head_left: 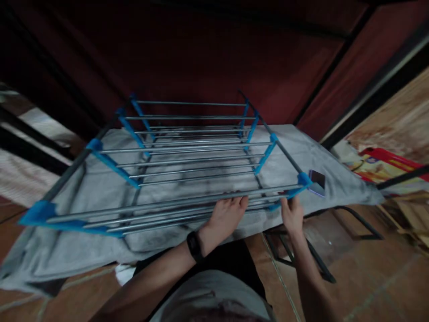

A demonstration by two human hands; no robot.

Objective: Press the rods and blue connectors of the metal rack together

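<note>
A shoe rack of grey metal tubes point(187, 147) with blue plastic brackets lies on its side on a grey cloth point(97, 176). My left hand point(228, 214), with a dark band on its wrist, has its fingers curled over the rods of the nearest tier. At the right end of that tier, my right hand point(292, 215) is closed on the rods beside the blue corner bracket point(303, 180). Its fingertips are partly hidden behind the rods. The left blue bracket point(42, 214) of the same tier is at the near left corner.
A phone point(317, 182) lies on the cloth just right of the rack. Behind the rack rises a dark red panel point(201, 58). A black metal frame point(321, 264) stands on the tiled floor point(368, 286) at right, near a red and yellow package point(385, 165).
</note>
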